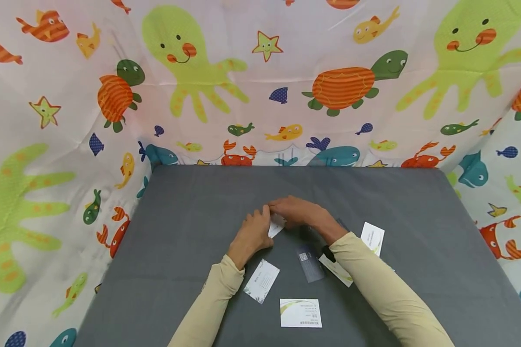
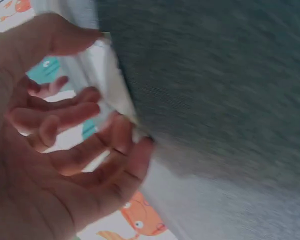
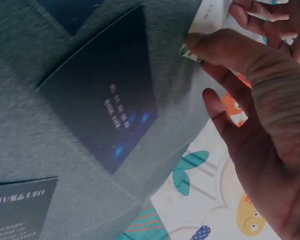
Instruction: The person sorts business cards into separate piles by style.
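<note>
Both hands meet near the middle of the grey table, at a white business card (image 1: 276,226). My right hand (image 1: 297,211) pinches one corner of it between thumb and finger; in the right wrist view the card (image 3: 209,17) shows small print and a green leaf pattern at that corner. My left hand (image 1: 253,231) holds the card's other side. In the left wrist view the card (image 2: 112,80) is seen nearly edge-on, spanned by the thumb (image 2: 65,37) and curled fingers. Part of the card is hidden by the hands.
Several other business cards lie apart on the grey table (image 1: 191,217): a leaf-patterned white one (image 1: 262,281), a dark one (image 1: 310,263), and white ones (image 1: 301,313) nearer the front and under the right forearm. A patterned sea-animal curtain (image 1: 286,29) surrounds the table's back and sides.
</note>
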The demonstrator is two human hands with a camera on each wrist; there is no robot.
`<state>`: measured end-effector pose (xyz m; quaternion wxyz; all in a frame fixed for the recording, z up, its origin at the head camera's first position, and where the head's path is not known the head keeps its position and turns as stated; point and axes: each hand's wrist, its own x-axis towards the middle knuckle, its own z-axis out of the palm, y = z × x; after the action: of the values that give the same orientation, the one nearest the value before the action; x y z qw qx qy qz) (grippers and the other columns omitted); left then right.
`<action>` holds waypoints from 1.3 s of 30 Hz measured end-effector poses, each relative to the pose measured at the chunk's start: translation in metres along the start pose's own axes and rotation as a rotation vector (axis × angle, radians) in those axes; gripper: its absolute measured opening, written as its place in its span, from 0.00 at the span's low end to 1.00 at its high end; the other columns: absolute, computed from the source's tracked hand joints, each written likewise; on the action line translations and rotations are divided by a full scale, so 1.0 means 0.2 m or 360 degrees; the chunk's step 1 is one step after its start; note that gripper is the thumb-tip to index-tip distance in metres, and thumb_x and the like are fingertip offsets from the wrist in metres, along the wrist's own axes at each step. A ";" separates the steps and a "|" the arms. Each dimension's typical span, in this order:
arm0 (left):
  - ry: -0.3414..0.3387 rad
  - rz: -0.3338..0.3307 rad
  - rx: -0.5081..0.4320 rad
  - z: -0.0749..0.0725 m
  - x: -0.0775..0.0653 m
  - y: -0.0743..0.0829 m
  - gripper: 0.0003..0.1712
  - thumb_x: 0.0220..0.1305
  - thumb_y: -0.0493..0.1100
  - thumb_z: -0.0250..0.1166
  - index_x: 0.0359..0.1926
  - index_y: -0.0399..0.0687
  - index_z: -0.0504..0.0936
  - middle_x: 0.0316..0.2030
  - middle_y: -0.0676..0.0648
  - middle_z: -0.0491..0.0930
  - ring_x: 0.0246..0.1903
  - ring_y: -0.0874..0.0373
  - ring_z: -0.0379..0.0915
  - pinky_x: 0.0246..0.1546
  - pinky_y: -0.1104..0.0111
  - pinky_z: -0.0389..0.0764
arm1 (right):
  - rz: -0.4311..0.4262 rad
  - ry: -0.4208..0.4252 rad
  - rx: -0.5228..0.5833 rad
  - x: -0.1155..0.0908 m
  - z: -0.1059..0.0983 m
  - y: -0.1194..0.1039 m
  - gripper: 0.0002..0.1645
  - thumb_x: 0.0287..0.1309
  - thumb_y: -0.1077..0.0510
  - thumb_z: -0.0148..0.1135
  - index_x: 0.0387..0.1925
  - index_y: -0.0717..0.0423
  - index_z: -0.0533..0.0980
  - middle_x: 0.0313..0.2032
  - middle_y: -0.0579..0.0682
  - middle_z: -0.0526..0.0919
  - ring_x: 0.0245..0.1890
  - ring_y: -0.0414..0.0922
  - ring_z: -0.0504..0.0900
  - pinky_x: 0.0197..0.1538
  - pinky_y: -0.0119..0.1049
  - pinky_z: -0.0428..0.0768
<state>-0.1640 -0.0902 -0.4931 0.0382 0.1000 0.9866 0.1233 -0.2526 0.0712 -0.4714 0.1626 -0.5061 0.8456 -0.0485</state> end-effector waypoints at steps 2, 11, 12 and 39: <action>-0.0047 0.0037 -0.0007 0.01 0.00 -0.04 0.44 0.45 0.43 0.80 0.59 0.39 0.66 0.43 0.36 0.82 0.39 0.37 0.80 0.42 0.48 0.83 | -0.0049 0.0034 -0.0032 0.01 0.01 0.00 0.44 0.46 0.65 0.81 0.67 0.55 0.74 0.63 0.52 0.81 0.61 0.54 0.81 0.65 0.58 0.77; -0.0015 0.0535 0.0031 -0.09 -0.01 -0.43 0.31 0.43 0.44 0.74 0.48 0.45 0.71 0.34 0.50 0.79 0.35 0.51 0.77 0.41 0.55 0.76 | -0.0161 0.0419 -0.0021 0.07 0.05 -0.09 0.48 0.48 0.54 0.78 0.69 0.60 0.69 0.60 0.57 0.84 0.56 0.55 0.83 0.63 0.57 0.77; 0.0011 0.0581 0.0058 -0.13 -0.01 -0.51 0.31 0.43 0.45 0.74 0.48 0.45 0.71 0.32 0.50 0.78 0.34 0.52 0.77 0.41 0.55 0.76 | -0.0145 0.0454 -0.0006 0.11 0.04 -0.11 0.48 0.49 0.53 0.78 0.70 0.59 0.68 0.62 0.57 0.83 0.58 0.55 0.83 0.64 0.57 0.77; 0.0073 0.0352 -0.0050 -0.24 0.05 -1.37 0.38 0.53 0.48 0.82 0.55 0.43 0.66 0.49 0.45 0.88 0.42 0.47 0.87 0.61 0.40 0.72 | 0.0259 0.0578 0.0168 0.88 0.12 -0.40 0.51 0.57 0.49 0.77 0.75 0.57 0.62 0.67 0.59 0.79 0.61 0.59 0.80 0.62 0.57 0.76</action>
<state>-0.2294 -0.3592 -0.5165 0.0035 0.2048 0.9681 0.1446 -0.2541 -0.1184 -0.5145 0.0371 -0.4097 0.8955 -0.1699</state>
